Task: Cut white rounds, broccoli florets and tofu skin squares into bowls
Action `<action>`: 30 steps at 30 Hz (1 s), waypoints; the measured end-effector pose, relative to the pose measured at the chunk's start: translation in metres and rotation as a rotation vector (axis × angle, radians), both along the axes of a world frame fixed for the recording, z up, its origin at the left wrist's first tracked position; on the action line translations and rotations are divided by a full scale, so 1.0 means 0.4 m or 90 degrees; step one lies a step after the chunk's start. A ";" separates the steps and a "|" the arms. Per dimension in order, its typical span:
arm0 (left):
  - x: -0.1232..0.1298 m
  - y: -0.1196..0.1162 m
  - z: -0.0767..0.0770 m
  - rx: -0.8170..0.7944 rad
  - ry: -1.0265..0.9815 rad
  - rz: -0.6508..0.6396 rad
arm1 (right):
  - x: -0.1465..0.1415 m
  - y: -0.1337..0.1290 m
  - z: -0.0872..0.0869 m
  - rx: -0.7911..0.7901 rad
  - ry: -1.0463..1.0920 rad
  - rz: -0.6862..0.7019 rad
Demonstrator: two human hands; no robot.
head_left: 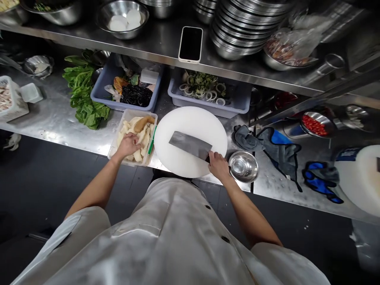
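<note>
A broad cleaver (190,145) lies flat over a round white cutting board (178,118), its blade pointing left. My right hand (219,164) is closed around its dark handle at the board's lower right. Left of the board is a clear plastic container (114,147) of pale, strip-like food pieces (145,138) with a browner piece on top. My left hand (128,145) reaches into it, fingers curled at the pale pieces; whether it grips one is hard to tell. A green strip (152,140) runs along the container's right side.
Behind stand two blue bins (123,106) (208,101) of ingredients, with leafy greens (86,95) at the left. A metal bowl (243,166) and cloths (279,148) lie right of the board. An overhead shelf (160,51) holds a phone (190,44) and stacked bowls (243,27).
</note>
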State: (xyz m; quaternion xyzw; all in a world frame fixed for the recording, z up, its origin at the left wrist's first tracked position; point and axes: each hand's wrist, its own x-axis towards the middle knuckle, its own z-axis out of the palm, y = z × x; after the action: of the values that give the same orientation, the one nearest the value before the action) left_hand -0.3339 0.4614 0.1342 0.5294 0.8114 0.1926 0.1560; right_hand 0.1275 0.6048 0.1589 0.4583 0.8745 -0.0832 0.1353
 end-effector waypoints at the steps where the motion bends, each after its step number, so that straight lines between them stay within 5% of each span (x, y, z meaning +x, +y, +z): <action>1: -0.002 0.002 0.026 0.004 -0.040 0.060 | 0.020 -0.001 0.009 -0.033 0.044 -0.012; 5: 0.012 0.020 0.130 0.048 -0.266 0.332 | 0.119 0.000 -0.011 -0.395 0.336 -0.201; 7: 0.032 0.040 0.174 0.090 -0.365 0.408 | 0.182 -0.009 -0.059 -0.591 0.465 -0.330; 9: 0.060 0.067 0.212 0.133 -0.406 0.432 | 0.265 -0.036 -0.112 -0.679 0.551 -0.431; 13: 0.168 0.131 0.246 0.228 -0.266 0.329 | 0.480 -0.142 -0.155 -0.681 0.630 -0.564; 17: 0.373 0.200 0.173 0.229 0.025 0.085 | 0.624 -0.238 -0.089 -0.563 0.613 -0.581; 20: 0.529 0.234 0.065 0.098 0.087 -0.097 | 0.563 -0.264 -0.030 -0.311 0.534 -0.485; 24: 0.612 0.221 -0.040 0.061 0.089 -0.158 | 0.306 -0.235 -0.034 0.032 0.253 -0.387; 27: 0.580 0.190 -0.062 0.067 0.110 -0.134 | 0.146 -0.180 -0.101 0.069 0.061 -0.326; 30: 0.529 0.163 -0.058 0.039 0.111 -0.158 | 0.102 -0.161 -0.170 0.056 -0.004 -0.249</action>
State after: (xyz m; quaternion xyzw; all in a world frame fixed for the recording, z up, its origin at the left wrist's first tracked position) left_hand -0.1223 0.5267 0.1111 0.6449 0.7438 0.1497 0.0918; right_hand 0.1682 0.5406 0.0908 0.6252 0.7712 -0.0682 0.0988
